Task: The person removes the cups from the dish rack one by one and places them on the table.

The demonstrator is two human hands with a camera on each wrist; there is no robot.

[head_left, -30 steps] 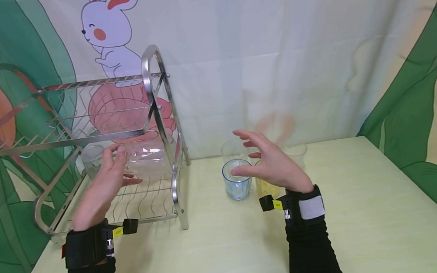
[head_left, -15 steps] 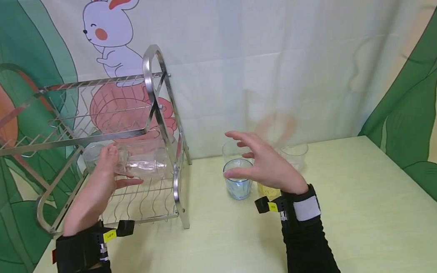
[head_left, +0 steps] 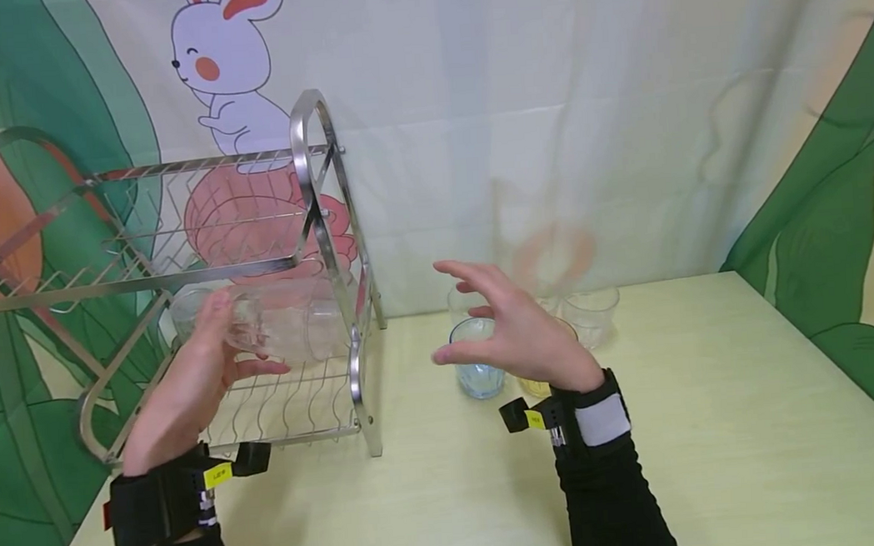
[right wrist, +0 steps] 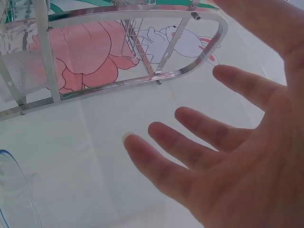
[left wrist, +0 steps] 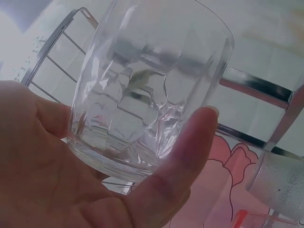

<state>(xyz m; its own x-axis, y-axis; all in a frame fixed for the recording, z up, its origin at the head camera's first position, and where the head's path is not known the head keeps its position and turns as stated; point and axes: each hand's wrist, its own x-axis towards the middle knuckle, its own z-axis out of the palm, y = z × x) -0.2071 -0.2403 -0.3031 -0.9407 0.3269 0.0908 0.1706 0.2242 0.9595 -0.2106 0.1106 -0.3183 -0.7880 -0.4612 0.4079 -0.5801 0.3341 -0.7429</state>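
My left hand (head_left: 241, 339) grips a clear faceted glass (left wrist: 147, 90), thumb on one side and palm and fingers on the other. It holds the glass tilted inside the lower tier of a steel dish rack (head_left: 320, 197). A frosted glass (head_left: 323, 313) stands in that tier just to the right. My right hand (head_left: 470, 321) hovers open, fingers spread (right wrist: 190, 128), over a blue glass (head_left: 479, 369) on the table and touches nothing. A yellow glass (head_left: 536, 384) is partly hidden behind that hand.
Two more clear glasses (head_left: 591, 312) (head_left: 463, 303) stand behind the blue one near the backdrop. Another clear glass (head_left: 184, 309) sits at the back of the rack's lower tier. The yellow-green table (head_left: 717, 423) stretches right and toward me.
My right hand has drifted left, across the blue glass. My left hand has held onto its glass, shifting it only slightly inside the rack.
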